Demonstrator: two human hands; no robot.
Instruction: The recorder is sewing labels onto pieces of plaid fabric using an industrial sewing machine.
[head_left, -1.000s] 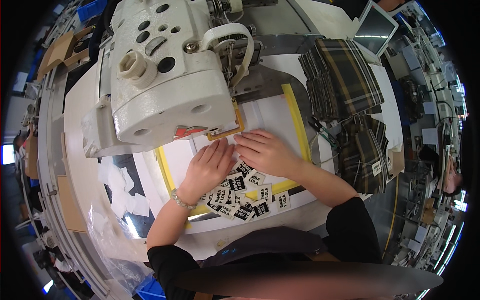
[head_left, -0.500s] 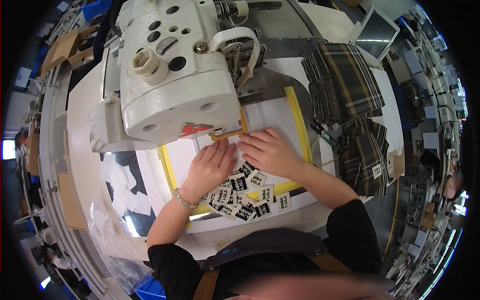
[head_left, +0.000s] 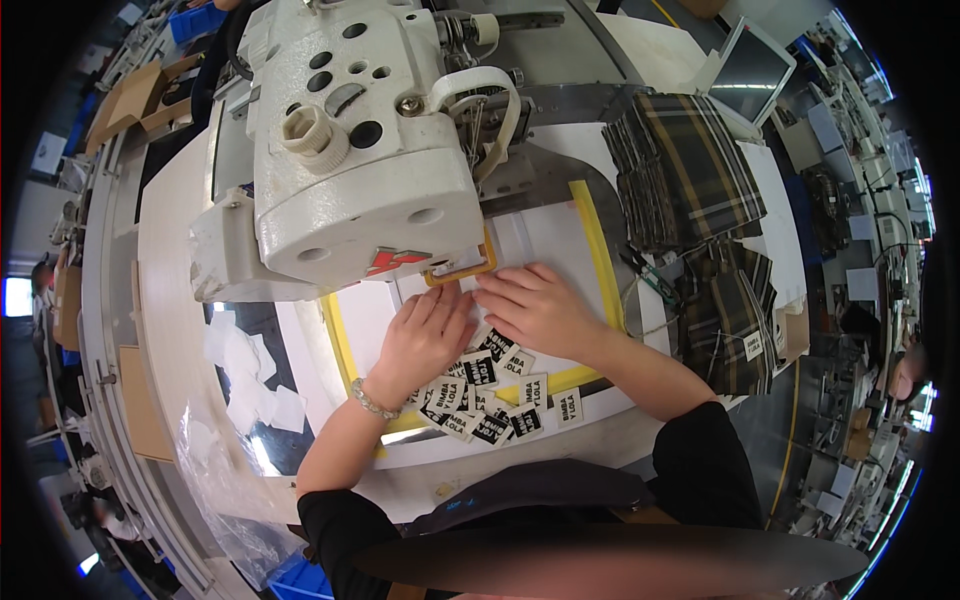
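My left hand (head_left: 425,338), with a beaded bracelet at its wrist, lies palm down on a white sheet (head_left: 365,318) edged with yellow tape. Its fingers stretch toward the orange frame (head_left: 462,274) under the sewing machine head (head_left: 365,190). Close beside it, my right hand (head_left: 540,308) rests palm down, fingers extended and slightly apart, tips just short of that frame. I cannot see anything held; what lies under the fingertips is hidden. Black and white fabric labels (head_left: 480,372) are scattered in a loose pile just below both hands, some partly under the left palm.
Folded plaid cloth pieces (head_left: 695,165) are stacked at the right, with more plaid cloth (head_left: 725,310) nearer me. Green-handled snips (head_left: 655,278) lie between them and the sheet. White scraps (head_left: 250,375) and clear plastic (head_left: 215,485) are at the left. A screen (head_left: 752,75) stands at far right.
Both hands stay almost in place at the orange frame, with only slight finger shifts. The whole view has shifted a little.
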